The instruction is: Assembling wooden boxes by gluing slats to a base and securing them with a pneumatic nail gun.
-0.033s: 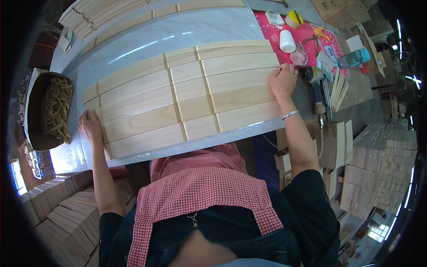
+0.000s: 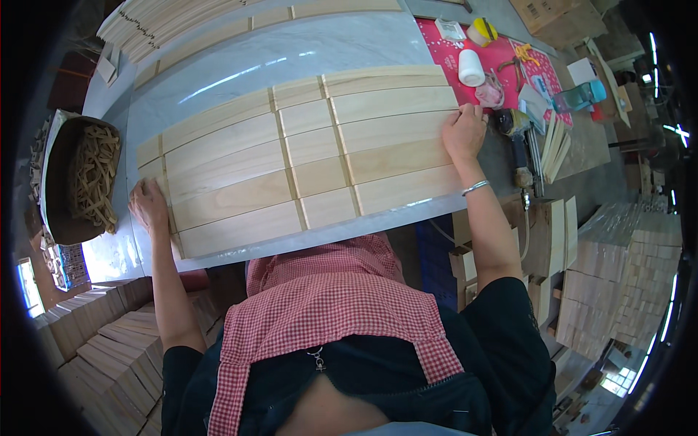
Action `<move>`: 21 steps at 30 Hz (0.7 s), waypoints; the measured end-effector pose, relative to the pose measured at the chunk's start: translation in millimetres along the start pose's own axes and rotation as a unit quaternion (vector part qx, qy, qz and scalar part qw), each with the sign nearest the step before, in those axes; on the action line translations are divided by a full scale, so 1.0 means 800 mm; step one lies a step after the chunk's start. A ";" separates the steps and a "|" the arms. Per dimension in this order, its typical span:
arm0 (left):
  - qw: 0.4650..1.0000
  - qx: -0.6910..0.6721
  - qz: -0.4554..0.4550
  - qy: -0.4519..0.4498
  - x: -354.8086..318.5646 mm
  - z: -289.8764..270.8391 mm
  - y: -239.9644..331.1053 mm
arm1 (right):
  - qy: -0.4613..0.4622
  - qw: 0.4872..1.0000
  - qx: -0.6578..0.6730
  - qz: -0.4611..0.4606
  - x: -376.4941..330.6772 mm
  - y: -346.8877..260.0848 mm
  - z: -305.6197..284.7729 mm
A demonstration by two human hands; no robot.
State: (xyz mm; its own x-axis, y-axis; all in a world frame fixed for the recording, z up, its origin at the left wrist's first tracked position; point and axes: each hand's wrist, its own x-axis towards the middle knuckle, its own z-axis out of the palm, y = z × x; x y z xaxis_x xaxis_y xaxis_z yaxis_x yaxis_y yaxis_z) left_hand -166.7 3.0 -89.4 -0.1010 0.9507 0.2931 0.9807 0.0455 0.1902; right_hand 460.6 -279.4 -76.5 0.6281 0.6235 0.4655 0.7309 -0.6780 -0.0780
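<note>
Several pale wooden boards (image 2: 240, 163) lie edge to edge on the table, with narrow grooves running across them in line. My left hand (image 2: 149, 206) grips their left end, its fingers bent against the end edges. At the opposite end, my right hand (image 2: 465, 134) curls its fingers over the board ends, the fingertips partly hidden. Both arms reach forward on either side of the boards, which lie flat between the hands.
A box (image 2: 62, 211) of wood offcuts stands left. On the right are a nail gun (image 2: 518, 149), thin wood strips (image 2: 556, 149), a white bottle (image 2: 471, 69) and a blue-capped bottle (image 2: 578, 96). More grooved boards (image 2: 174, 22) lie at the back; wood stacks (image 2: 109, 356) flank the table.
</note>
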 end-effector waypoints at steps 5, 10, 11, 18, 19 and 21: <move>0.998 0.018 -0.025 -0.046 0.004 -0.023 0.009 | -0.030 0.999 0.015 0.026 0.002 -0.004 -0.005; 0.999 0.002 -0.019 -0.042 0.050 0.008 0.015 | -0.015 0.999 0.038 0.032 0.031 -0.002 0.011; 1.000 -0.010 -0.008 -0.016 0.059 0.015 0.015 | -0.001 0.999 0.042 0.020 0.038 -0.005 0.016; 0.999 -0.030 -0.018 -0.015 0.067 0.035 0.041 | -0.066 0.996 0.066 -0.010 0.054 -0.033 0.033; 0.999 -0.038 -0.015 -0.014 0.066 0.033 0.043 | -0.060 0.995 0.073 -0.009 0.054 -0.032 0.033; 0.999 -0.051 -0.010 -0.012 0.065 0.028 0.046 | -0.049 0.995 0.087 -0.006 0.054 -0.029 0.035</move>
State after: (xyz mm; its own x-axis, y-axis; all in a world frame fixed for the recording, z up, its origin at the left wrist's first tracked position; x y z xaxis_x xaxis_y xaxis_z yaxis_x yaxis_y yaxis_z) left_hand -132.1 61.2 -88.3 -0.1144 0.9571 0.2661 0.9561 0.0333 0.2911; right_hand 477.9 -225.6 -79.0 0.6359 0.6718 0.3798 0.7682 -0.5984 -0.2277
